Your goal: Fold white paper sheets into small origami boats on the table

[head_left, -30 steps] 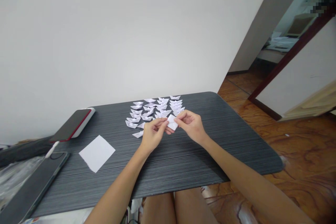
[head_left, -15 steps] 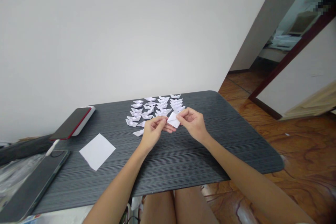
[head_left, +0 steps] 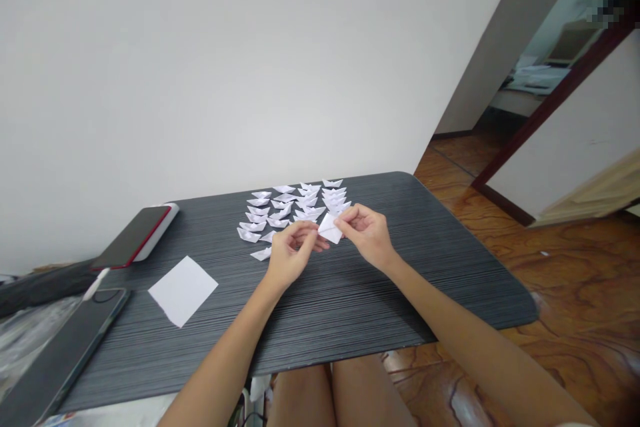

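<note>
The right hand [head_left: 369,231] pinches a small white folded paper square [head_left: 329,229], flat-faced with a slanting crease, just before the sharp-pointed paper boats [head_left: 307,213] on the dark, finely ridged counter [head_left: 445,253]. Whether the curled left hand [head_left: 289,252] grips it, I cannot tell; both hide some boats.

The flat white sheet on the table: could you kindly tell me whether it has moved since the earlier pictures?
No, the flat white sheet has kept its place against the near edge of the dark table.
</note>
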Demonstrator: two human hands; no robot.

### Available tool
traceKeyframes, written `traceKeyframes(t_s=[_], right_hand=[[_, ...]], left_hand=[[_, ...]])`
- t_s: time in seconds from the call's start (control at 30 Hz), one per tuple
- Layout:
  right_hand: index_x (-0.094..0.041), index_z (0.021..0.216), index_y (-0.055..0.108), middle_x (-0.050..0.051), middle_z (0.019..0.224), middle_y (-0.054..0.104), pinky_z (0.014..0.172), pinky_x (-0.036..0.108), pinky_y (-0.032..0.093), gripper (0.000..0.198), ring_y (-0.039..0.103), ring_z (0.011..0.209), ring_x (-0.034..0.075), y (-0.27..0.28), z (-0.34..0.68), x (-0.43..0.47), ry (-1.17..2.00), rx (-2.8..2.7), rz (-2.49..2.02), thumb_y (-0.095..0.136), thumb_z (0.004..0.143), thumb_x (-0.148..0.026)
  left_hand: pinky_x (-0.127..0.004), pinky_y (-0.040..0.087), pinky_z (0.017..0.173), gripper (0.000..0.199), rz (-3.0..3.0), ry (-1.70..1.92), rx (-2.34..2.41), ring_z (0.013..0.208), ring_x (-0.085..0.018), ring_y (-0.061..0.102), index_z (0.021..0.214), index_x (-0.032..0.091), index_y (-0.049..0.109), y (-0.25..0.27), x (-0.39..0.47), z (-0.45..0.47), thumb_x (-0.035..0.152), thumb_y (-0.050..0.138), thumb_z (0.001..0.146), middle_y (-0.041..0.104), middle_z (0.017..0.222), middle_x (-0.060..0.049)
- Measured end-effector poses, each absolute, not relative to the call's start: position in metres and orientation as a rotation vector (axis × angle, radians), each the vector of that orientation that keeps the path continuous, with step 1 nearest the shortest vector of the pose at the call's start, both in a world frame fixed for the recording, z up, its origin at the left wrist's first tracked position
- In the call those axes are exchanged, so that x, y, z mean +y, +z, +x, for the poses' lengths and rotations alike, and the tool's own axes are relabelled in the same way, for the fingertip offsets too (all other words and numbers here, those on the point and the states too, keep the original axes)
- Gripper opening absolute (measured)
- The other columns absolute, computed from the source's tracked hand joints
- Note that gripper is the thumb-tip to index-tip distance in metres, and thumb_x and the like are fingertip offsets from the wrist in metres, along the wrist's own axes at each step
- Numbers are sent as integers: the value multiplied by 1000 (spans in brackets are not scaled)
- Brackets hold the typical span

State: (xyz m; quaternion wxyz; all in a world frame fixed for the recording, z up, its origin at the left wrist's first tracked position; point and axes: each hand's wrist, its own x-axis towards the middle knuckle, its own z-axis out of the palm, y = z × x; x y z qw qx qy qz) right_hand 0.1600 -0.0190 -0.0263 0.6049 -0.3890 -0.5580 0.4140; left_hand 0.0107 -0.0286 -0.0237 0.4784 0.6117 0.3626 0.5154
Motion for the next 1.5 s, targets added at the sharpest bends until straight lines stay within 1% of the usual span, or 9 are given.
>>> traceKeyframes(t_s=[0.1,0.3,0.47,0.6,0.73,0.87,1.17,1.37,1.5], right_hand=[[-16,61,48,-1,60,51,48,22,43,21,49,53,10,-25,160,-19,977,-1261,-895,64,63,-30],[-16,61,48,-1,60,51,48,22,41,19,49,53,9,-26,159,-19,939,-1262,-870,63,65,-27],[-16,63,49,0,63,53,57,24,43,13,51,60,10,-29,158,-19,873,-1301,-816,61,67,-20],[-17,63,48,0,65,53,60,25,43,12,52,62,11,-30,159,-18,777,-1305,-791,59,69,-17],[-17,63,48,0,66,53,61,25,43,12,52,64,11,-32,158,-19,717,-1375,-778,58,70,-16],[-17,65,48,0,66,53,61,26,43,11,52,65,12,-34,157,-20,698,-1388,-783,57,71,-16],[-18,65,48,1,68,54,63,26,45,10,54,67,13,-32,156,-21,689,-1390,-786,56,72,-17],[-18,65,48,2,68,55,63,27,44,10,54,67,13,-34,156,-22,637,-1460,-839,55,72,-17],[-18,65,48,2,69,55,64,27,44,10,54,68,13,-34,158,-20,612,-1432,-840,55,72,-17]], left_hand=[[-27,51,58,12,1622,1344,920,63,-17,64,80,13,51,-25,-29,9,22,55,73,64,66,-5],[-28,51,65,9,1772,1294,949,66,-17,64,78,13,52,-27,-28,7,20,52,74,64,69,-6],[-24,49,62,7,1865,1223,1026,63,-14,62,75,14,52,-23,-29,6,20,50,74,63,65,-3],[-22,48,62,8,1962,1131,1032,65,-13,61,72,14,52,-21,-30,7,19,47,75,62,69,-3],[-24,48,62,5,1837,1255,1012,64,-13,62,79,15,48,-24,-29,7,19,48,75,60,68,-2],[-27,49,67,12,1765,1292,932,65,-15,63,83,15,46,-27,-30,8,19,51,74,61,67,-3],[-29,50,66,12,1517,1253,914,65,-17,63,79,13,50,-27,-27,12,24,53,74,63,65,-4],[-26,46,63,12,1601,1117,977,64,-15,61,76,15,46,-30,-24,11,26,46,79,62,62,-3],[-24,43,58,15,1599,1100,969,64,-14,61,74,16,43,-31,-23,10,29,44,80,61,68,-3]])
